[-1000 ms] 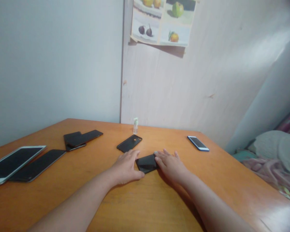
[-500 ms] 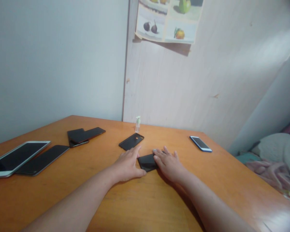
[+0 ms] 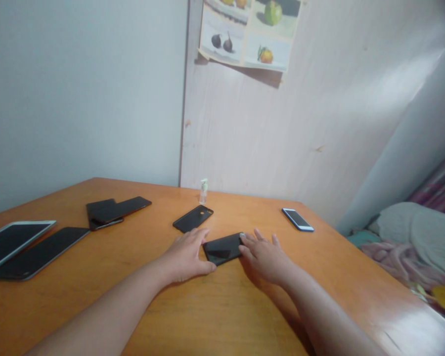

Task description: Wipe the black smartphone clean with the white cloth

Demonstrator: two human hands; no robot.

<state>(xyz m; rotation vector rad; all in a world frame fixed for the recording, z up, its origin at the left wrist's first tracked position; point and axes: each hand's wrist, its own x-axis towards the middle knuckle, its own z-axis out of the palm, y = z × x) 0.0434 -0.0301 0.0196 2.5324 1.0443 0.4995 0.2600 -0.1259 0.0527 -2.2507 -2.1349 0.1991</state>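
Note:
A black smartphone (image 3: 222, 248) lies on the wooden table in front of me, its glossy screen facing up. My left hand (image 3: 187, 254) braces its left end, thumb at the near corner and fingers at the far one. At the right end, my right hand (image 3: 261, 254) has its fingers stretched out, the tips touching the phone's edge. A small pale spot shows at those fingertips; I cannot make out what it is. Just beyond my left hand lies a black phone case (image 3: 193, 219) with a round hole.
A clear pump bottle (image 3: 203, 192) stands near the wall. On the right lies a white-framed phone (image 3: 297, 219). Leftward are a white tablet (image 3: 18, 237), a dark tablet (image 3: 40, 253) and a black phone (image 3: 124, 209) overlapping another dark device (image 3: 96, 212). Bedding (image 3: 419, 237) is beyond the table's right edge.
My right hand has slid right off the phone's screen to its end, uncovering more of the screen. My left hand keeps its place at the phone. The view has turned slightly right.

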